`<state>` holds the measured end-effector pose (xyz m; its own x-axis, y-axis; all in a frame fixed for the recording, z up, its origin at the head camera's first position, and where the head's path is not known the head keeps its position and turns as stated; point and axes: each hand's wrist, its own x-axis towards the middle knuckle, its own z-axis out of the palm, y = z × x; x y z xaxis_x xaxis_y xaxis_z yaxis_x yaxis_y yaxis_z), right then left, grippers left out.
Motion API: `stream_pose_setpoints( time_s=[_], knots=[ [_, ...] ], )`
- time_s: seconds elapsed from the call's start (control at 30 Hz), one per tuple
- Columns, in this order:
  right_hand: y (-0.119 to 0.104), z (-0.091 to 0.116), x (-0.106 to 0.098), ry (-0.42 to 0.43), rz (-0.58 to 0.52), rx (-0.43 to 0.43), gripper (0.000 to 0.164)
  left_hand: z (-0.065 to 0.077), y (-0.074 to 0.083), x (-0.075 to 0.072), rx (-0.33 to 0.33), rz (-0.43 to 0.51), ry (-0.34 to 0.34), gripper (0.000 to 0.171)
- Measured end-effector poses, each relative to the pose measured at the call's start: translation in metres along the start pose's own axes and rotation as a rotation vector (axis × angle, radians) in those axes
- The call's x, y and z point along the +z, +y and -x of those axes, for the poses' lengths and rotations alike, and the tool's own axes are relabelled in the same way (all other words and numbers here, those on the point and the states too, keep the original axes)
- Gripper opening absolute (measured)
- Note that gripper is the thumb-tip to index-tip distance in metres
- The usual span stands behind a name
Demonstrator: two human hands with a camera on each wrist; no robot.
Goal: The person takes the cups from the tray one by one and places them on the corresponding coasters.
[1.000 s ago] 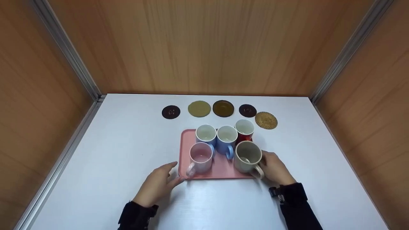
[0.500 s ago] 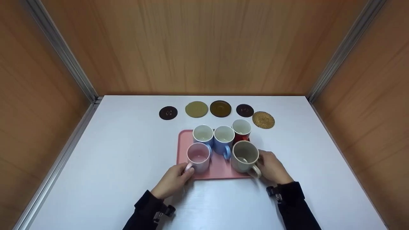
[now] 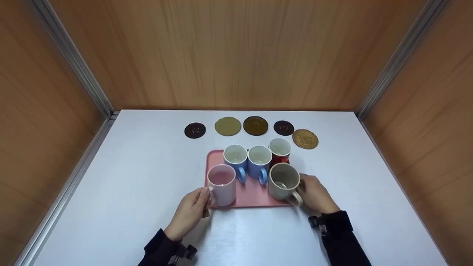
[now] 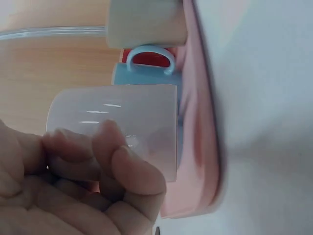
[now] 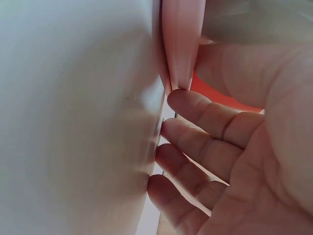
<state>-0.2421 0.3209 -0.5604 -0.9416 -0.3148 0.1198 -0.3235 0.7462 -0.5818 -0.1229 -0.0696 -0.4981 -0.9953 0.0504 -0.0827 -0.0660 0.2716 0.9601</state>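
Note:
In the head view my left hand (image 3: 188, 212) grips the handle of a pale pink mug (image 3: 223, 194) at the left front of a pink tray (image 3: 251, 199). The left wrist view shows this mug (image 4: 146, 107) upright, close over the tray, with the fingers (image 4: 137, 171) curled at its handle side. My right hand (image 3: 317, 194) pinches the tray's right edge, its thumb over the rim and its fingertips (image 5: 181, 100) along the outer side. Beside it stands a beige mug (image 3: 281, 192), partly covering that hand. Two light blue mugs (image 3: 255, 170) and a red mug (image 3: 278, 159) fill the tray's back.
Behind the tray lies a row of round coasters: a dark one (image 3: 195, 130), an olive one (image 3: 227, 126), a brown one (image 3: 255, 125), another dark one (image 3: 283, 128) and a woven tan one (image 3: 305, 139). Wooden panels (image 3: 236, 55) wall in the white table (image 3: 147, 159).
My left hand has come in from the tray's left corner, taken the pink mug by its handle and shifted it left, away from the blue mug. The right hand stays at the tray edge.

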Motion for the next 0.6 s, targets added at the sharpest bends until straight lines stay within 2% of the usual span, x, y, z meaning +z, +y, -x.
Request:
stream_pose_setpoints(
  time_s=[0.13, 0.27, 0.43, 0.6],
  knots=[
    [0.000, 0.001, -0.001, 0.004, -0.001, -0.003, 0.023, 0.005, 0.008, -0.010, 0.003, 0.104, 0.052, 0.045],
    [0.002, 0.001, -0.002, -0.004, -0.015, 0.022, 0.026, -0.003, 0.013, -0.022, -0.003, 0.197, 0.125, 0.043],
    [0.001, 0.000, -0.002, -0.039, -0.029, 0.064, 0.033, -0.022, 0.013, -0.042, -0.015, 0.165, 0.225, 0.043],
    [0.000, -0.001, -0.001, -0.050, -0.040, 0.089, 0.035, -0.050, 0.016, -0.064, -0.019, 0.116, 0.297, 0.043]
  ],
)
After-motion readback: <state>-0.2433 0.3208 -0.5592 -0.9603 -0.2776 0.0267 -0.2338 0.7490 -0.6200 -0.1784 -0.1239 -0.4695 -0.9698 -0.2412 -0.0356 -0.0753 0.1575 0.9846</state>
